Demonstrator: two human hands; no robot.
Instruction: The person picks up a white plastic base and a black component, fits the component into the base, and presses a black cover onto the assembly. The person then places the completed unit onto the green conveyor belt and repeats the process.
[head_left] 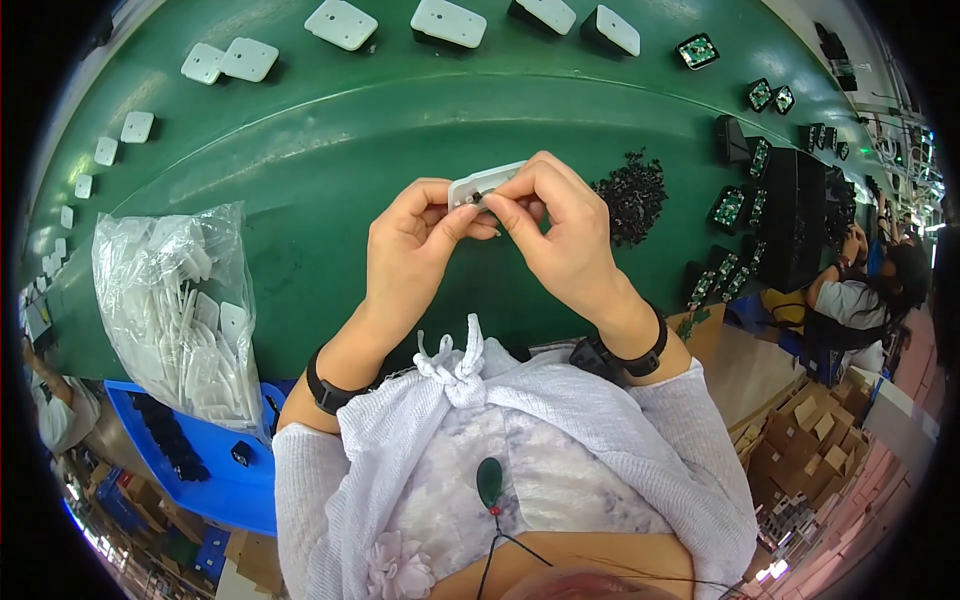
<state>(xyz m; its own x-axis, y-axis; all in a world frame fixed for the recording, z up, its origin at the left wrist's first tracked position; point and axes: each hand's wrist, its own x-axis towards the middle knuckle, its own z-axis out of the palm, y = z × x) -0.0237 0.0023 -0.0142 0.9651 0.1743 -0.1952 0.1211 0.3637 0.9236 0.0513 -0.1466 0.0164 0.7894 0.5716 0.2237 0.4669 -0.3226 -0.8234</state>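
Note:
Both hands meet over the middle of the green bench, working on one white plastic cover (466,187). My left hand (412,235) is closed round the cover's near left end, thumb along its edge. My right hand (562,215) pinches a small black part (477,197) against the cover's face, its fingers also hiding the far end. Exactly how the black part sits there is hard to make out. Just right of my right hand lies a heap of small black parts (632,197).
A clear bag of white covers (180,310) lies at the left, above a blue bin (225,497) with black pieces. White-topped housings (448,22) line the far side. Black housings with green circuit boards (728,207) stand at the right by a black box (793,220). Another person (860,290) sits farther right.

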